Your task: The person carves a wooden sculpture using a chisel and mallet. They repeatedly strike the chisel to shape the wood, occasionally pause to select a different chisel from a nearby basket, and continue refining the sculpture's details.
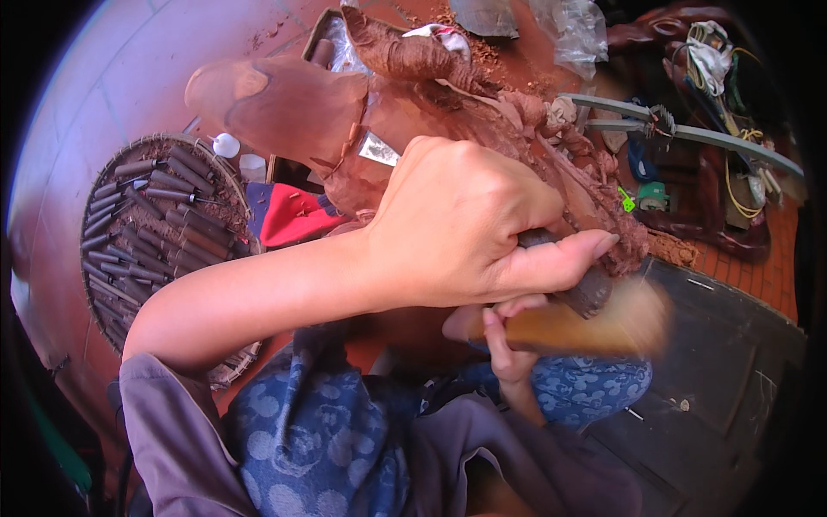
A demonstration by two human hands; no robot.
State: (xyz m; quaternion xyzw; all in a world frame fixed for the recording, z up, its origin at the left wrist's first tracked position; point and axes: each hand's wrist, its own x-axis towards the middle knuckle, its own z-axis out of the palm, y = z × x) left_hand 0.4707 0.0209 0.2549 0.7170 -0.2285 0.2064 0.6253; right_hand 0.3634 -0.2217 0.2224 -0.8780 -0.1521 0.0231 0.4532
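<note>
My left hand (474,224) is closed in a fist around the dark handle of a chisel (593,295), whose butt end sticks out below the thumb. Beneath it, my right hand (510,343) grips a light wooden mallet (586,331). The mallet's head is smeared by motion and lies close to the chisel's butt; whether they touch I cannot tell. Beyond the left fist lies a large reddish-brown wood carving (301,108) with a rounded end. The fist hides the chisel's working end. A shiny flat piece (377,149) shows beside the fist; its link to the chisel is unclear.
At left stands a round woven basket (90,258) with several dark-handled carving tools. A red and navy cloth (297,215) lies beside it. Grey metal bars (689,131), a clear plastic bag (573,34) and dark carved wood (749,241) are at far right. A black board (715,405) lies right.
</note>
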